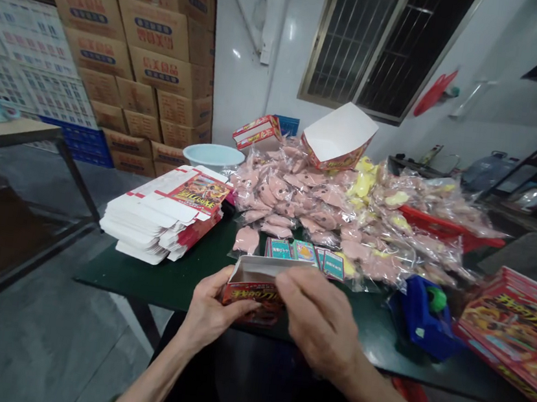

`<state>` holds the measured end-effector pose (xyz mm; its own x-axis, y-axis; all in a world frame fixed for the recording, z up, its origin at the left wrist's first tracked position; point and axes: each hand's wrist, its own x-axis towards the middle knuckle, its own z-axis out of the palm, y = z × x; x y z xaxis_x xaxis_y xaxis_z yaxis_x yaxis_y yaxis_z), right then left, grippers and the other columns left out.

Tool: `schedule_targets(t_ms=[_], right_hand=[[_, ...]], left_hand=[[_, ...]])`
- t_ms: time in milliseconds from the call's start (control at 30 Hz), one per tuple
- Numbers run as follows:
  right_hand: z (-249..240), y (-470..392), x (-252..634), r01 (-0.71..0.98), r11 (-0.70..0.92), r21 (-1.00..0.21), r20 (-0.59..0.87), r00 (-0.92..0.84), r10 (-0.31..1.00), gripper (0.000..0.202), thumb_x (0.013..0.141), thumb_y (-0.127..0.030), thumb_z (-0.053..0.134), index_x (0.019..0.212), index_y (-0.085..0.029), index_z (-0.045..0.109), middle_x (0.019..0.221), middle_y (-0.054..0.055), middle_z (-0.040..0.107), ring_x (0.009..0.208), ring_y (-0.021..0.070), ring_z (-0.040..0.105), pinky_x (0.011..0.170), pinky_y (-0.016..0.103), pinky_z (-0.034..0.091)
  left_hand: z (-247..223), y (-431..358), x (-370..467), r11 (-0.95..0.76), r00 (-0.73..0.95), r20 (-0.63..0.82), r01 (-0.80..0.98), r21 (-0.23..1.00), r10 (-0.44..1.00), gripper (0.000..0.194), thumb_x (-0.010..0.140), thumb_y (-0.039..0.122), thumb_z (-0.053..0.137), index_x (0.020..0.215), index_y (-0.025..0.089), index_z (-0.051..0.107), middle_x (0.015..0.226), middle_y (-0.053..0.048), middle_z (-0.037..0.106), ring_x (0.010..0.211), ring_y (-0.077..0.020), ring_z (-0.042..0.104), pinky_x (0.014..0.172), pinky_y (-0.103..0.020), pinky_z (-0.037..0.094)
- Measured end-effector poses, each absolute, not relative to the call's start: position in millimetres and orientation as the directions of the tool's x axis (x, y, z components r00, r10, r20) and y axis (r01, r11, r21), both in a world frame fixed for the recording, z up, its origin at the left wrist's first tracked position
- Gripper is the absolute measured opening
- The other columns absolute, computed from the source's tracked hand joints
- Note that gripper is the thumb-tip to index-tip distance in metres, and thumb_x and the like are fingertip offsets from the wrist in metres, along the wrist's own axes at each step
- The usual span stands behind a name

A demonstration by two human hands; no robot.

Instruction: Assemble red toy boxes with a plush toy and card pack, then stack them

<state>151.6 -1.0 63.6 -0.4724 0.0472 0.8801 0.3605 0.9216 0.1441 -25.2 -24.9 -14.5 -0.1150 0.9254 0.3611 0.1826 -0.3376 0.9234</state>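
A small red printed cardboard box (254, 296) is held up in front of me at the table's near edge, its white inside showing at the top. My left hand (211, 305) grips its left end, thumb across the printed front. Curled fingers of my right hand (317, 318) close over the box's right end; the fingertips are partly hidden and a little blurred. Just behind the box lie several printed cards (304, 252) and a bagged pink piece (247, 240). Beyond them spreads a heap of pink pieces in clear bags (293, 194), with yellow ones (364, 177) among them.
Flat unfolded cartons (149, 219) are stacked at left, near a pale blue basin (213, 155). An open red-and-white box (339, 138) sits on the heap. At right are a blue tape dispenser (429, 325), finished-looking red boxes (517, 329) and a red tray (455, 229).
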Motion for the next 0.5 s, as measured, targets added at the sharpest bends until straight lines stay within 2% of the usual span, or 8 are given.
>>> schedule_targets(t_ms=[67, 167, 200, 267, 333, 400, 467, 500], right_hand=[[59.8, -1.6, 144.5, 0.352, 0.934, 0.057, 0.87, -0.477, 0.126, 0.019, 0.087, -0.007, 0.043, 0.098, -0.012, 0.059, 0.082, 0.009, 0.062, 0.077, 0.0153, 0.058, 0.062, 0.026, 0.049], [59.6, -1.2, 135.7, 0.395, 0.907, -0.145, 0.764, -0.538, 0.356, 0.018, 0.089, -0.015, 0.045, 0.082, -0.014, 0.061, 0.077, 0.008, 0.06, 0.074, 0.0154, 0.055, 0.066, 0.029, 0.047], [60.4, -1.9, 133.2, 0.421, 0.889, -0.181, 0.703, -0.576, 0.416, 0.017, 0.088, -0.019, 0.047, 0.081, -0.014, 0.061, 0.077, 0.007, 0.061, 0.074, 0.0163, 0.055, 0.069, 0.032, 0.047], [61.5, -4.8, 128.8, 0.496, 0.853, -0.164, 0.611, -0.627, 0.483, 0.017, 0.087, -0.025, 0.048, 0.086, -0.015, 0.061, 0.079, 0.007, 0.063, 0.076, 0.0187, 0.056, 0.075, 0.038, 0.045], [61.1, -8.3, 127.0, 0.55, 0.827, -0.116, 0.605, -0.621, 0.498, 0.02, 0.086, -0.028, 0.048, 0.098, -0.016, 0.059, 0.086, 0.007, 0.065, 0.082, 0.0206, 0.057, 0.08, 0.04, 0.043], [58.9, -9.5, 132.2, 0.516, 0.85, -0.103, 0.697, -0.572, 0.432, 0.025, 0.087, -0.027, 0.048, 0.109, -0.016, 0.055, 0.097, 0.008, 0.065, 0.092, 0.0199, 0.057, 0.083, 0.037, 0.043], [54.6, -4.5, 149.4, 0.468, 0.878, -0.098, 0.832, -0.445, 0.33, 0.029, 0.087, -0.022, 0.048, 0.115, -0.016, 0.051, 0.105, 0.009, 0.063, 0.1, 0.0181, 0.056, 0.085, 0.033, 0.044], [51.2, 1.7, 163.4, 0.497, 0.862, -0.097, 0.881, -0.361, 0.307, 0.03, 0.086, -0.019, 0.049, 0.115, -0.017, 0.051, 0.105, 0.009, 0.063, 0.1, 0.0175, 0.057, 0.086, 0.033, 0.044]], left_hand=[[-17.5, -24.1, -27.0, -0.336, -0.113, 0.36, 0.188, 0.923, 0.926, 0.033, 0.063, 0.03, 0.076, 0.089, 0.014, 0.065, 0.075, -0.001, 0.067, 0.064, -0.0143, 0.061, 0.059, -0.022, 0.052], [-22.9, -23.6, -28.9, -0.337, -0.152, 0.381, 0.25, 0.907, 0.912, 0.037, 0.06, 0.032, 0.077, 0.091, 0.014, 0.065, 0.075, -0.001, 0.068, 0.065, -0.0155, 0.063, 0.06, -0.022, 0.054], [-25.1, -23.5, -28.8, -0.342, -0.19, 0.399, 0.272, 0.899, 0.897, 0.042, 0.06, 0.033, 0.077, 0.095, 0.014, 0.064, 0.08, -0.002, 0.069, 0.067, -0.0165, 0.064, 0.062, -0.023, 0.055], [-30.0, -22.9, -27.4, -0.355, -0.284, 0.437, 0.297, 0.886, 0.854, 0.058, 0.06, 0.033, 0.077, 0.111, 0.017, 0.058, 0.097, -0.004, 0.069, 0.077, -0.0191, 0.067, 0.068, -0.025, 0.056], [-35.3, -21.6, -25.4, -0.374, -0.353, 0.472, 0.312, 0.873, 0.808, 0.07, 0.061, 0.033, 0.075, 0.124, 0.02, 0.048, 0.113, -0.006, 0.064, 0.087, -0.0204, 0.067, 0.074, -0.027, 0.056], [-40.0, -20.0, -25.2, -0.384, -0.399, 0.5, 0.337, 0.86, 0.769, 0.074, 0.062, 0.033, 0.074, 0.129, 0.023, 0.044, 0.119, -0.005, 0.061, 0.091, -0.0201, 0.066, 0.078, -0.028, 0.056], [-43.6, -18.1, -28.9, -0.371, -0.469, 0.522, 0.38, 0.847, 0.712, 0.077, 0.059, 0.035, 0.076, 0.129, 0.024, 0.044, 0.113, -0.004, 0.063, 0.087, -0.019, 0.066, 0.079, -0.029, 0.056], [-45.1, -17.2, -32.2, -0.348, -0.503, 0.525, 0.407, 0.844, 0.686, 0.079, 0.057, 0.035, 0.078, 0.128, 0.023, 0.045, 0.107, -0.003, 0.064, 0.083, -0.0183, 0.065, 0.079, -0.03, 0.056]])
